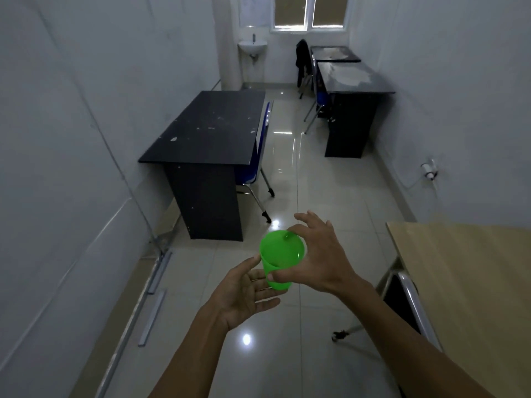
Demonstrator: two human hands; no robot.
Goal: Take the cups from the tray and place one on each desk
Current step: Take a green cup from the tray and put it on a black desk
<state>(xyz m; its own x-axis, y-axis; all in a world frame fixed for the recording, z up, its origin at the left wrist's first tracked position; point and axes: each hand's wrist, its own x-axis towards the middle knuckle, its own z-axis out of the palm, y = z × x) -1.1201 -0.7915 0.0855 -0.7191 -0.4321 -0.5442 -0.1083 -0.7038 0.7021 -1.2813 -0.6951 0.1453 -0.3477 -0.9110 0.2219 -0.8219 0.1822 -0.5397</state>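
A bright green plastic cup [280, 258] is held upright in mid-air over the tiled floor, low in the middle of the view. My right hand [321, 259] pinches it, thumb across its lower side and a fingertip at its rim, the other fingers spread. My left hand [247, 291] lies open, palm up, just left of and under the cup's base. A black desk [207, 130] stands ahead on the left against the wall. Two more dark desks [353, 79] line the right wall farther back. A light wooden desk [465, 280] is at my near right. No tray is in view.
A blue chair [258, 156] is tucked at the black desk's right side. Another chair with dark clothing [303, 61] stands by the far desks. A small sink [253, 47] hangs on the back wall. Metal strips [152, 317] lie on the floor at left.
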